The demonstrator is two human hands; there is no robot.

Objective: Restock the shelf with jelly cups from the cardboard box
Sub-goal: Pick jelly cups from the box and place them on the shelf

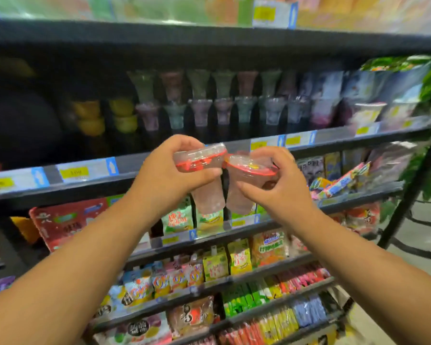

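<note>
Two hands each hold a cup: the left hand (169, 170) grips the left clear plastic red-lidded jelly cup (205, 195), and the right hand (276, 188) grips the right clear plastic red-lidded jelly cup (244, 168). The lid rims touch, just before the front edge of the dark shelf (135, 181). Stacked clear cups (222, 108) line the shelf behind; its left end is dark and blurred.

Shelf cups (222, 105) are smeared by motion blur; price tags (75, 171) can't be read; top-row pkgs (159, 8) are cut off at upper edge.

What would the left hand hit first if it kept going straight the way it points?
Likely the front row of jelly cups on the shelf ahead, if the left hand and its cup clear the rail; depth is unclear.
</note>
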